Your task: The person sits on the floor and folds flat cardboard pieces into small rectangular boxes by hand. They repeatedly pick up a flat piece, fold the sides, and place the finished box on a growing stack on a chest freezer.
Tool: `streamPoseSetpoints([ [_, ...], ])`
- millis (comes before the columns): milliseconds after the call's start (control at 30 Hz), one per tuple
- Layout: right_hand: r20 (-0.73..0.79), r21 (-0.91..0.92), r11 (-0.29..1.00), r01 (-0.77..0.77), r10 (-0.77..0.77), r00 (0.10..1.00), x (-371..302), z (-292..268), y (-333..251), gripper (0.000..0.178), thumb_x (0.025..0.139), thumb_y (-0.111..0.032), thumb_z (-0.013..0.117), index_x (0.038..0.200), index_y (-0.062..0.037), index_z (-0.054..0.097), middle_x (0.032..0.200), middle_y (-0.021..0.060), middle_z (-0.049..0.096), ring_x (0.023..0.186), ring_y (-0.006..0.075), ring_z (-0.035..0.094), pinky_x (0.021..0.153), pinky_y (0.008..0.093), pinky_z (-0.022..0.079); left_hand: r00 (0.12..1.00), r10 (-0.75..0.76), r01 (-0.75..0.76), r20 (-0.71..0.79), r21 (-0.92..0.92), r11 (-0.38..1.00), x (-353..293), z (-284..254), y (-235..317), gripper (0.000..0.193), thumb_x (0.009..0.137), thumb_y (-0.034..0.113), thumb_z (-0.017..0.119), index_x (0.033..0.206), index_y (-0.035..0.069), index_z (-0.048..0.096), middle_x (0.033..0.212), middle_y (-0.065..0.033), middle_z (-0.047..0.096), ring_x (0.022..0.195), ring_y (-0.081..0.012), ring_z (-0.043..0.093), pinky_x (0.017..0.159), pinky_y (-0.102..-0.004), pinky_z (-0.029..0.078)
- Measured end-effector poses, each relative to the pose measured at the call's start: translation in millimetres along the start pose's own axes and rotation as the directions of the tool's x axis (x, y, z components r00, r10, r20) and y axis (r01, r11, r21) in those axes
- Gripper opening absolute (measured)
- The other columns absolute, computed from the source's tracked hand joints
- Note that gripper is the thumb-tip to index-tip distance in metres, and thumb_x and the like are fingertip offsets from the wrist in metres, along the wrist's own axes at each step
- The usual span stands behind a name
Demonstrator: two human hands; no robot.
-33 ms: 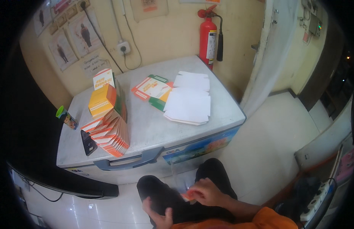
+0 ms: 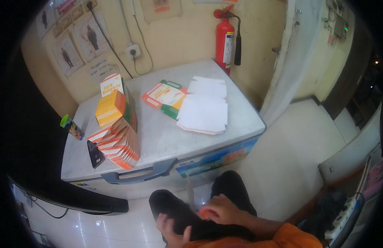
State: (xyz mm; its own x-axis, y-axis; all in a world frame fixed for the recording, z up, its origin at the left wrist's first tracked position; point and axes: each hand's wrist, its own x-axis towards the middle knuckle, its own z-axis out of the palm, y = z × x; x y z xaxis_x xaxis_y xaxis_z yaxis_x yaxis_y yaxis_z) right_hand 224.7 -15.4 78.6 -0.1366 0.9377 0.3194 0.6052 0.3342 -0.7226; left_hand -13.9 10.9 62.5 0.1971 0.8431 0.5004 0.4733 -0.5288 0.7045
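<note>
My right hand (image 2: 222,210) is closed over my right thigh, its fingers around a small orange object (image 2: 205,214); most of that object is hidden, so its kind cannot be made out. My left hand (image 2: 172,232) is at my left thigh, fingers apart, holding nothing. In front of my knees stands a white chest freezer (image 2: 158,124) with a grey handle (image 2: 144,175). On its lid are a fanned stack of orange-and-white folded cartons (image 2: 119,144), a yellow-orange carton (image 2: 111,108), a flat printed carton (image 2: 164,96) and white flat carton blanks (image 2: 203,111).
A dark phone (image 2: 95,155) lies beside the fanned cartons, and a colourful cup (image 2: 71,127) stands at the lid's left edge. A red fire extinguisher (image 2: 225,41) hangs on the wall behind. At the lower right is a white power strip (image 2: 344,215).
My left hand has shifted very slightly to the right. The orange object in my right hand shows at a slightly different angle. The things on the freezer have stayed put.
</note>
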Motion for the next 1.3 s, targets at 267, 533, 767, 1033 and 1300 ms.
streamPoseSetpoints([
  [267, 0.257, -0.088, 0.987, 0.132, -0.106, 0.960, 2, 22, -24, 0.013, 0.095, -0.023, 0.059, 0.097, -0.0116, 0.065, 0.093, 0.0090, 0.064, 0.096, 0.0293, 0.059, 0.086, 0.0475, 0.043, 0.693, 0.126, -0.374, 0.710, 0.205, 0.904, 40, -25, 12, 0.013, 0.087, 0.025, 0.074, 0.094, 0.015, 0.070, 0.094, -0.0041, 0.070, 0.094, -0.0242, 0.069, 0.100, -0.0504, 0.040],
  [533, 0.193, -0.318, 0.936, 0.152, -0.093, 0.977, -8, 21, -22, 0.017, 0.096, -0.018, 0.053, 0.100, -0.0104, 0.068, 0.099, 0.0112, 0.066, 0.100, 0.0282, 0.060, 0.088, 0.0503, 0.042, 0.556, -0.142, -0.090, 0.819, 0.229, 0.969, 39, -10, 15, 0.024, 0.098, 0.028, 0.064, 0.095, 0.006, 0.073, 0.092, -0.0156, 0.072, 0.085, -0.0383, 0.070, 0.074, -0.0476, 0.054],
  [767, 0.122, -0.090, 0.996, -0.007, 0.018, 0.992, -9, 25, -15, 0.009, 0.092, -0.011, 0.060, 0.099, -0.0093, 0.067, 0.088, 0.0112, 0.064, 0.081, 0.0297, 0.062, 0.076, 0.0420, 0.045, 0.626, -0.394, 0.472, 0.673, 0.076, 0.878, 35, 4, 26, 0.025, 0.100, 0.020, 0.061, 0.093, -0.003, 0.069, 0.071, -0.0144, 0.069, 0.060, -0.0221, 0.067, 0.057, -0.0359, 0.051],
  [1033, 0.056, 0.137, 0.964, -0.226, 0.221, 0.974, 4, 53, -13, 0.014, 0.097, -0.006, 0.057, 0.108, 0.0003, 0.065, 0.101, 0.0212, 0.068, 0.093, 0.0364, 0.064, 0.084, 0.0426, 0.051, 0.487, -0.555, 0.867, 0.675, -0.294, 0.402, 4, 17, -26, 0.022, 0.100, 0.015, 0.058, 0.092, -0.004, 0.062, 0.068, -0.0109, 0.063, 0.057, -0.0181, 0.062, 0.056, -0.0306, 0.051],
  [1300, -0.123, 0.308, 0.949, -0.069, 0.112, 0.986, -6, 82, -1, 0.009, 0.090, -0.003, 0.066, 0.097, 0.0015, 0.065, 0.100, 0.0172, 0.062, 0.093, 0.0352, 0.062, 0.085, 0.0389, 0.051, 0.602, -0.544, 0.793, 0.584, -0.515, 0.325, 13, 21, -6, 0.014, 0.099, 0.004, 0.052, 0.102, -0.005, 0.063, 0.076, -0.0124, 0.066, 0.063, -0.0209, 0.065, 0.059, -0.0315, 0.056],
])
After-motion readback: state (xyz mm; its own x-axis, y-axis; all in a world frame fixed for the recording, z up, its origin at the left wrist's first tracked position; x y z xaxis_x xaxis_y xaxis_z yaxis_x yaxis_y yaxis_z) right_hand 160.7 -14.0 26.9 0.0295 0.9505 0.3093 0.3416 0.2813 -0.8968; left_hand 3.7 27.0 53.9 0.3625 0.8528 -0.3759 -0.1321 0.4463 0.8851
